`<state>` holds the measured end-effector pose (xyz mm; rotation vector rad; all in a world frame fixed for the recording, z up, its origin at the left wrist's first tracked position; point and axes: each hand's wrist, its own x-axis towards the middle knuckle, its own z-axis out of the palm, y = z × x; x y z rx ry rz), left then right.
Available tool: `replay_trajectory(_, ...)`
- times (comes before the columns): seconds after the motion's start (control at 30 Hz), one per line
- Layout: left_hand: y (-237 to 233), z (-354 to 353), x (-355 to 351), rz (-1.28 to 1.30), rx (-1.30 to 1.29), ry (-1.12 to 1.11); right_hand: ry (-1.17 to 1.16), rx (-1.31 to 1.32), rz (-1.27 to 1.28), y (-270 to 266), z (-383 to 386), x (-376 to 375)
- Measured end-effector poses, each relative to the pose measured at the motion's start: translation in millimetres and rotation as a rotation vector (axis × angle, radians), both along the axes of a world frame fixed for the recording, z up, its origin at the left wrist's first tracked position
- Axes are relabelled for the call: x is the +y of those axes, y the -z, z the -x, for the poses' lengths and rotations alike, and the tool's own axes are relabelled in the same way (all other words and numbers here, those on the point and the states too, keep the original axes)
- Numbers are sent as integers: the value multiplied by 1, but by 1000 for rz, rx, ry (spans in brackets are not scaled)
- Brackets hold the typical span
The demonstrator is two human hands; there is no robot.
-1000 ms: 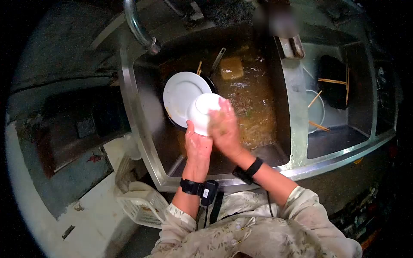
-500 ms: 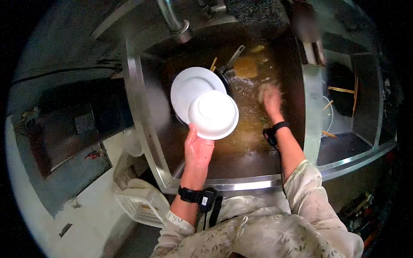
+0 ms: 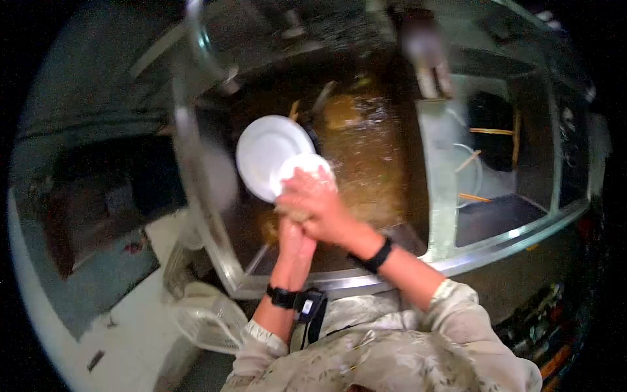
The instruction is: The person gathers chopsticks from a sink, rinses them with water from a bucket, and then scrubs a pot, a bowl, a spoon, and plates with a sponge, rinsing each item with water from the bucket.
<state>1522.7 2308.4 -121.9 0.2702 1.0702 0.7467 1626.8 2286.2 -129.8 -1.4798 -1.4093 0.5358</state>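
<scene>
My left hand [image 3: 296, 240] holds a white bowl [image 3: 305, 160] from below, over the water in the sink; my right hand covers most of its fingers. Across the bowl's surface lies my right hand [image 3: 321, 206], blurred by motion, its fingers bent over the bowl. A small beige patch shows under that palm, too smeared to name. Just behind the bowl, a white plate [image 3: 266, 149] lies in the left part of the sink, partly covered by the bowl.
Brownish water [image 3: 372, 186] fills the metal sink, with a handle [image 3: 323, 97] sticking out. To the right, a second basin [image 3: 503, 225] holds chopsticks [image 3: 491, 131] and a pale round bowl [image 3: 480, 171]. A faucet [image 3: 199, 32] stands at the back left; a white plastic basket [image 3: 209, 320] is below left.
My right hand has come out of the water and over to the left, onto the bowl. The bowl stays in my left hand. The whole view has shifted a little.
</scene>
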Motion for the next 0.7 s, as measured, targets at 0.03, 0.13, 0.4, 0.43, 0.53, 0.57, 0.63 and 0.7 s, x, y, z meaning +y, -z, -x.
replay_trajectory(0.03,3,-6,0,47,20,-10,-8,-163,16,8,0,-3)
replay_trajectory(0.13,17,1,-12,46,-182,36,190,-1,4,24,-19,-6)
replay_trajectory(0.4,-15,-8,-2,-39,-92,-27,380,229,128,86,-89,-35)
replay_trajectory(0.43,-22,-12,-1,-53,-103,-12,309,156,275,91,-89,-44)
replay_trajectory(0.53,-63,-47,4,-84,-126,52,244,153,523,44,-106,-66)
replay_trajectory(0.57,-75,-59,2,-110,-103,73,298,192,532,34,-108,-71)
replay_trajectory(0.63,-90,-79,-4,-96,-107,136,365,231,539,18,-123,-80)
replay_trajectory(0.7,-101,-104,-14,-87,-102,185,401,159,388,8,-145,-88)
